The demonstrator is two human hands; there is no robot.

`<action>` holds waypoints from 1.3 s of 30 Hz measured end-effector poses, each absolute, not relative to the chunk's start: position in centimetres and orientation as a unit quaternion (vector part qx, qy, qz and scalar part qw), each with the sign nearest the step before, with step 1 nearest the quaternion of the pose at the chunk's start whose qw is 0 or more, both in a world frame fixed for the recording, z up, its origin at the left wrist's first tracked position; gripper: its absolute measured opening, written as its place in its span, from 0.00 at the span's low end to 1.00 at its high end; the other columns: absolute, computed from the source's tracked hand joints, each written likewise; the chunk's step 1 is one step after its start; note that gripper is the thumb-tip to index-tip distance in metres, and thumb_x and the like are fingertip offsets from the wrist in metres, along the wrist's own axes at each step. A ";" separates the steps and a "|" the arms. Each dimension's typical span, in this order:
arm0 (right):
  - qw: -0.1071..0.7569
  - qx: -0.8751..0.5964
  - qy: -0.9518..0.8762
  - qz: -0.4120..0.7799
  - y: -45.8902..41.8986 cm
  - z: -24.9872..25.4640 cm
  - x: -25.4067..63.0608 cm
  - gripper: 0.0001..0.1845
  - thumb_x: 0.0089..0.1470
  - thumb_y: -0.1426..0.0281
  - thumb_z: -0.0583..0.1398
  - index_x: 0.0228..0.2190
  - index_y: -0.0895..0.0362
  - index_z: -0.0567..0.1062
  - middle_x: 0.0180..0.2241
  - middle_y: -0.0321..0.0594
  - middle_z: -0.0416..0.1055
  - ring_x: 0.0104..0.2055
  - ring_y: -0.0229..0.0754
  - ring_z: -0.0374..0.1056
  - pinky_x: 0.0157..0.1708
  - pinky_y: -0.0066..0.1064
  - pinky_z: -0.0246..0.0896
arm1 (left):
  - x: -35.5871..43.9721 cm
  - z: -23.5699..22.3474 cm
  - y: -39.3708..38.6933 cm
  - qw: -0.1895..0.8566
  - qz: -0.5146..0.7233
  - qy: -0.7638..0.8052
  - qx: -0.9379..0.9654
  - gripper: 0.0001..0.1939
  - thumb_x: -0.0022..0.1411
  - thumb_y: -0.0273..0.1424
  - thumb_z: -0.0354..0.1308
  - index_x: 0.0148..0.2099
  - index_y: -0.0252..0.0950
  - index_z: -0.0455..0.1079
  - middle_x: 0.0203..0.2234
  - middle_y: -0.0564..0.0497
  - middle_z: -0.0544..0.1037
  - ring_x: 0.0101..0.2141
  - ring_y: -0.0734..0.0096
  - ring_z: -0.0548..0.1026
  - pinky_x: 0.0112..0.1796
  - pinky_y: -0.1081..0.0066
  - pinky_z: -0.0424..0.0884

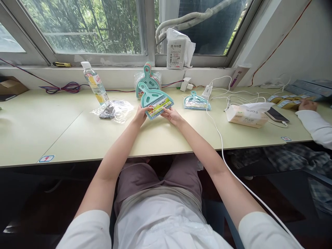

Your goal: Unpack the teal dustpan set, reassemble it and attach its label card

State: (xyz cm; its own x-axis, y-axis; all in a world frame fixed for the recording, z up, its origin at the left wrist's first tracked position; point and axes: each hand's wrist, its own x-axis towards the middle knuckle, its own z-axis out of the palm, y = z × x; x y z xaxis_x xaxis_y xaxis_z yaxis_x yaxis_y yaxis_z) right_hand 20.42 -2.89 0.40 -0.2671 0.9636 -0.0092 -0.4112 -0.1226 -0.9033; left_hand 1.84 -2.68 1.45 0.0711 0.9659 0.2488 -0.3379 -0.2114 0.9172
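While you've got the teal mini dustpan set [155, 100] pinched at its lower edge between your left hand [141, 114] and right hand [172, 116], both closed on it just above the desk [77, 135], its label looks on. Another set [196, 101] lies right, a stack [148, 77] behind. Bare desk left; the white cable [216, 128] crowds your right.
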 end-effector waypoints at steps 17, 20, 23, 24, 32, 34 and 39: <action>0.546 -0.358 -0.382 0.654 -2.9 0.5 20.4 0.05 0.57 0.75 0.61 0.37 0.56 0.71 0.34 0.36 0.79 0.37 0.39 0.77 0.53 0.39 0.70 | 2.1 1.0 -2.3 0.523 0.602 0.336 0.501 0.40 0.42 0.27 0.68 0.59 0.41 0.61 0.41 0.49 0.78 0.47 0.55 0.76 0.50 0.59 0.73; 0.543 -0.340 -0.392 0.660 -3.0 0.5 20.4 0.05 0.57 0.72 0.61 0.38 0.56 0.71 0.36 0.36 0.79 0.36 0.38 0.77 0.52 0.38 0.71 | 2.1 0.9 -2.2 0.519 0.607 0.328 0.505 0.40 0.42 0.28 0.68 0.59 0.41 0.61 0.42 0.48 0.78 0.47 0.55 0.76 0.50 0.59 0.73; 0.540 -0.330 -0.400 0.663 -3.1 0.5 20.3 0.08 0.57 0.72 0.62 0.39 0.55 0.70 0.38 0.35 0.78 0.36 0.38 0.77 0.50 0.37 0.72 | 2.1 1.0 -2.2 0.511 0.609 0.329 0.510 0.40 0.42 0.28 0.68 0.59 0.39 0.61 0.43 0.47 0.78 0.47 0.54 0.77 0.49 0.58 0.73; 0.541 -0.331 -0.399 0.663 -3.1 0.5 20.3 0.08 0.56 0.72 0.63 0.39 0.55 0.70 0.39 0.35 0.78 0.36 0.38 0.77 0.50 0.37 0.72 | 2.1 1.0 -2.2 0.509 0.608 0.330 0.513 0.40 0.42 0.29 0.68 0.59 0.39 0.61 0.43 0.47 0.78 0.46 0.54 0.77 0.49 0.57 0.73; 0.552 -0.348 -0.390 0.650 -3.1 0.4 20.0 0.09 0.55 0.76 0.63 0.37 0.56 0.70 0.36 0.35 0.78 0.36 0.36 0.76 0.50 0.33 0.72 | 2.4 1.2 -2.4 0.489 0.610 0.330 0.528 0.40 0.41 0.30 0.69 0.58 0.39 0.62 0.45 0.45 0.78 0.48 0.52 0.76 0.49 0.56 0.73; 0.556 -0.356 -0.384 0.645 -3.1 0.4 20.0 0.08 0.56 0.76 0.63 0.37 0.56 0.70 0.36 0.35 0.78 0.35 0.36 0.76 0.49 0.33 0.72 | 2.5 1.2 -2.5 0.488 0.609 0.328 0.532 0.41 0.41 0.31 0.70 0.59 0.39 0.61 0.45 0.45 0.77 0.48 0.52 0.76 0.50 0.55 0.73; 0.562 -0.376 -0.372 0.636 -3.3 0.7 20.0 0.06 0.57 0.75 0.62 0.37 0.56 0.70 0.35 0.34 0.77 0.33 0.35 0.75 0.47 0.33 0.73 | 2.5 1.2 -2.5 0.488 0.596 0.326 0.548 0.43 0.42 0.32 0.70 0.61 0.41 0.58 0.47 0.45 0.76 0.50 0.51 0.75 0.51 0.53 0.72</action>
State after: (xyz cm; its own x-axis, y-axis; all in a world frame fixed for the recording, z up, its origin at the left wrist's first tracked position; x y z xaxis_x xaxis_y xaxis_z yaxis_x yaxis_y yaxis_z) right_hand 19.96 -3.26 0.71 -0.0859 0.9945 -0.0599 -0.4358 -0.0916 -0.8954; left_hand 2.51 -2.53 1.19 0.0774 0.9390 0.3351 -0.2253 -0.3109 0.9233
